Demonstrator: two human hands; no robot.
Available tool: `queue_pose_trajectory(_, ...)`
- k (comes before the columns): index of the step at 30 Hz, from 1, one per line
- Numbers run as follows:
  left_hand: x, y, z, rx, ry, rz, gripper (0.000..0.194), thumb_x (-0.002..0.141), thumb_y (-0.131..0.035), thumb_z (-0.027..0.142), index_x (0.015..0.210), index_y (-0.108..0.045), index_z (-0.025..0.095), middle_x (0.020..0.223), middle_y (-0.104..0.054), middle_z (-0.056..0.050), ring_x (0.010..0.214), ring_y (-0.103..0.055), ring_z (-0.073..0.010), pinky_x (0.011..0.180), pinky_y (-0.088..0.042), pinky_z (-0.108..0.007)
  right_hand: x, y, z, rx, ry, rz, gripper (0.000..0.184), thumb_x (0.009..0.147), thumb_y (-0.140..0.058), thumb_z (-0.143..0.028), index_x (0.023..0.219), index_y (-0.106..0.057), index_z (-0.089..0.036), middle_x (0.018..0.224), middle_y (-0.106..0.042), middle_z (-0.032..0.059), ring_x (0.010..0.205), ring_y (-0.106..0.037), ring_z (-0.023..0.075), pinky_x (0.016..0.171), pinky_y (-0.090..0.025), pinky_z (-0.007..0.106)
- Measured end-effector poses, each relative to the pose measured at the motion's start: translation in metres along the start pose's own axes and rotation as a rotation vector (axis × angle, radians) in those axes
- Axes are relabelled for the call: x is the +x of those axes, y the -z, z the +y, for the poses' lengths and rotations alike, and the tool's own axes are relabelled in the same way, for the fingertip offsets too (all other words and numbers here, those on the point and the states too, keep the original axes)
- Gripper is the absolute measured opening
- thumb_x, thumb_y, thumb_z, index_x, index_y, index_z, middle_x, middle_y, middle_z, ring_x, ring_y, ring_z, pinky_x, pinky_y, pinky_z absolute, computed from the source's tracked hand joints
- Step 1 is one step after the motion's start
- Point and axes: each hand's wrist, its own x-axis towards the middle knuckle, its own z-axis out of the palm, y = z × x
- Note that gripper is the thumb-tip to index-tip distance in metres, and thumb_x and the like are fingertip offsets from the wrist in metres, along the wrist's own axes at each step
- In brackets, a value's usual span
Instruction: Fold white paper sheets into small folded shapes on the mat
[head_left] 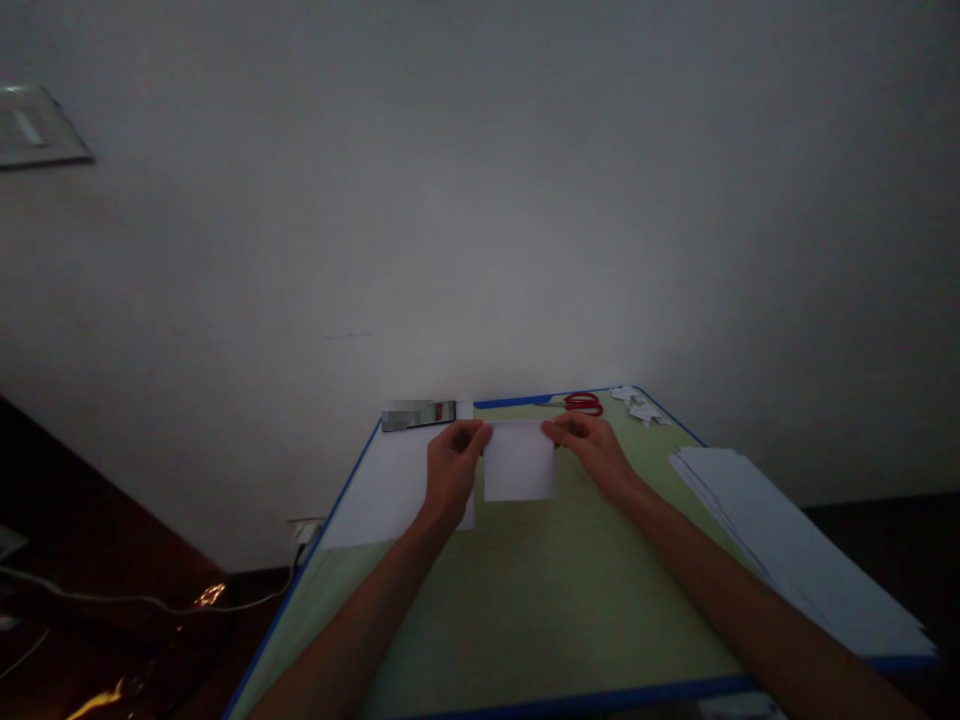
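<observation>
A small, roughly square piece of white paper [519, 465] is held up over the table by its two upper corners. My left hand [454, 462] pinches the left corner between thumb and fingers. At the right corner, my right hand [592, 448] has the same kind of pinch. Behind my left hand, a larger white sheet [375, 503] lies flat on the table, and a phone [420, 415] rests at its far end. Red-handled scissors [581, 404] lie just beyond my right hand.
The green table [540, 610] has a blue edge and stands against a grey wall [480, 200]. Folded white paper pieces [640, 405] sit at the far right corner. A stack of white paper [787, 540] runs along the right side. A cable [150, 602] trails on the left.
</observation>
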Motion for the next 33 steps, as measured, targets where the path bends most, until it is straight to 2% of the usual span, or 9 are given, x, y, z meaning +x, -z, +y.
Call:
queue_pose_trajectory(7,-0.002,0.0,0.005,0.029,0.002,-0.007,0.029,0.072,-0.082,0.041,0.082,-0.075,0.015,0.077,-0.071,-0.004,0.073,-0.061,-0.0157,0.069,-0.048,-0.027,0.0,0.002,-0.002,0.038,-0.006,0.005,0.031,0.072,-0.079,-0.05,0.074,-0.074,-0.019,0.074,-0.069,0.0031,0.075,-0.062,0.0201,0.075,-0.05,0.035)
queue_pose_trajectory(11,-0.001,0.001,0.001,0.02,-0.01,0.011,0.03,0.072,-0.083,0.042,0.081,-0.074,0.015,0.076,-0.07,-0.003,0.072,-0.06,-0.015,0.069,-0.047,-0.027,-0.001,-0.001,0.002,0.126,-0.085,0.002,0.04,0.077,-0.072,-0.058,0.081,-0.075,-0.019,0.081,-0.071,0.0053,0.08,-0.063,0.0209,0.075,-0.051,0.034)
queue_pose_trajectory(16,0.001,0.002,-0.003,0.021,-0.009,0.038,0.03,0.073,-0.082,0.042,0.081,-0.073,0.015,0.076,-0.069,-0.003,0.071,-0.059,-0.0144,0.068,-0.046,-0.026,-0.008,-0.011,0.004,0.033,-0.066,-0.161,0.046,0.076,-0.072,-0.066,0.077,-0.07,-0.019,0.079,-0.067,0.0035,0.072,-0.059,0.0186,0.067,-0.048,0.031)
queue_pose_trajectory(19,0.002,0.002,-0.004,0.013,-0.007,0.042,0.03,0.073,-0.082,0.042,0.081,-0.073,0.015,0.074,-0.068,-0.002,0.07,-0.058,-0.014,0.067,-0.045,-0.026,-0.01,-0.013,0.005,-0.025,-0.016,-0.19,0.05,0.079,-0.068,-0.069,0.07,-0.064,-0.02,0.07,-0.061,0.001,0.066,-0.053,0.0172,0.06,-0.042,0.029)
queue_pose_trajectory(22,0.002,0.002,-0.003,0.018,-0.007,0.044,0.031,0.072,-0.082,0.043,0.081,-0.073,0.014,0.074,-0.068,-0.002,0.069,-0.058,-0.0139,0.066,-0.045,-0.026,-0.007,-0.01,0.008,-0.109,0.014,-0.196,0.056,0.082,-0.061,-0.072,0.06,-0.052,-0.021,0.059,-0.046,-0.0024,0.059,-0.044,0.0147,0.054,-0.033,0.028)
queue_pose_trajectory(26,0.002,0.001,-0.002,0.016,-0.004,0.041,0.031,0.072,-0.082,0.043,0.081,-0.074,0.014,0.073,-0.067,-0.002,0.069,-0.058,-0.014,0.065,-0.045,-0.026,-0.004,-0.006,0.011,-0.142,0.055,-0.195,0.058,0.086,-0.058,-0.072,0.059,-0.046,-0.022,0.058,-0.037,-0.0043,0.056,-0.036,0.0129,0.053,-0.026,0.028)
queue_pose_trajectory(30,0.002,0.001,-0.002,-0.012,0.007,0.018,0.029,0.073,-0.082,0.041,0.081,-0.073,0.015,0.073,-0.067,-0.002,0.069,-0.058,-0.0137,0.066,-0.046,-0.026,-0.004,-0.006,0.011,-0.1,0.079,-0.146,0.056,0.088,-0.056,-0.07,0.061,-0.05,-0.021,0.059,-0.041,-0.0037,0.057,-0.039,0.0135,0.055,-0.028,0.028)
queue_pose_trajectory(33,0.002,0.001,-0.003,-0.004,0.007,-0.022,0.026,0.074,-0.08,0.039,0.079,-0.072,0.015,0.07,-0.065,-0.001,0.067,-0.057,-0.0133,0.066,-0.045,-0.026,-0.002,-0.005,0.008,0.005,0.006,-0.076,0.047,0.081,-0.069,-0.065,0.072,-0.067,-0.018,0.067,-0.057,-0.0009,0.065,-0.051,0.016,0.062,-0.039,0.029)
